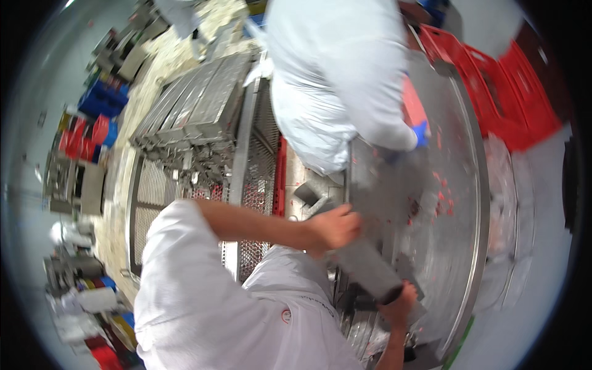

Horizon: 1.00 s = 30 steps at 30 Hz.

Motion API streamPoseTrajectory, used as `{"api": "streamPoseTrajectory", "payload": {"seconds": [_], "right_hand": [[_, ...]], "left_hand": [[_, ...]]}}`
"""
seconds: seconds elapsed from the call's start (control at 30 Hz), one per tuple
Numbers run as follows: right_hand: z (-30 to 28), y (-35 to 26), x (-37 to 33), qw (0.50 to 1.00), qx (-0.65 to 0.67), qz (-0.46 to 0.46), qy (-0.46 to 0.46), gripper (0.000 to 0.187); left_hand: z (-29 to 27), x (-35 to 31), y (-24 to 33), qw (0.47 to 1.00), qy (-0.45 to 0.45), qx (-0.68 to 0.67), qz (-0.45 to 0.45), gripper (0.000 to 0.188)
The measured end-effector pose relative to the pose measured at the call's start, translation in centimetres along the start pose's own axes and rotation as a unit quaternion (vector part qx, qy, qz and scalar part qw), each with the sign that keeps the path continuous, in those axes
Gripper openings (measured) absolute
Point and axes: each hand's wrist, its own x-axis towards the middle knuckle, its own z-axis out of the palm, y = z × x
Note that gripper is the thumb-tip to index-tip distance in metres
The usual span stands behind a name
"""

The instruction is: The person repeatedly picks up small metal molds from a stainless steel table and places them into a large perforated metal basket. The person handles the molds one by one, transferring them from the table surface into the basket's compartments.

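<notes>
A long grey box-shaped metal mould (365, 266) lies slantwise over the near left edge of the steel table (459, 271). My left hand (338, 229) is closed over its upper part, the fingers bent and slightly blurred. At its lower end, by a dark opening, my right hand (399, 306) grips the rim. Grey metal parts (364, 330) sit just beneath that end, too blurred to name. Pink and red scraps (441, 200) are scattered over the tabletop beyond the mould.
Ahead, a co-worker in white (336, 68) leans over the table, a blue-gloved hand (421, 132) near a pink slab (413, 105). Closed metal moulds (200, 92) stand on a perforated rack (262, 148) at left. Red crates (493, 86) line the far right.
</notes>
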Motion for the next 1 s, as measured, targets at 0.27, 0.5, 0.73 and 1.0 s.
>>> {"api": "streamPoseTrajectory", "payload": {"seconds": [0.27,0.5,0.73,1.0], "right_hand": [[12.9,-35.0,14.1,0.906,0.044,-0.356,-0.225,0.079],[14.5,-65.7,19.2,0.725,0.112,-0.620,-0.279,0.085],[18.9,-95.8,25.7,0.509,0.169,-0.797,-0.278,0.087],[25.0,-123.4,30.7,0.458,-0.013,-0.844,-0.280,0.100]], "left_hand": [[12.3,-43.0,5.4,0.846,-0.080,-0.231,-0.475,0.098],[7.4,-65.0,20.8,0.570,0.249,-0.203,-0.756,0.105],[15.4,-77.7,26.2,0.238,0.653,-0.043,-0.718,0.109],[31.8,-92.4,16.5,0.201,0.830,-0.096,-0.510,0.087]]}}
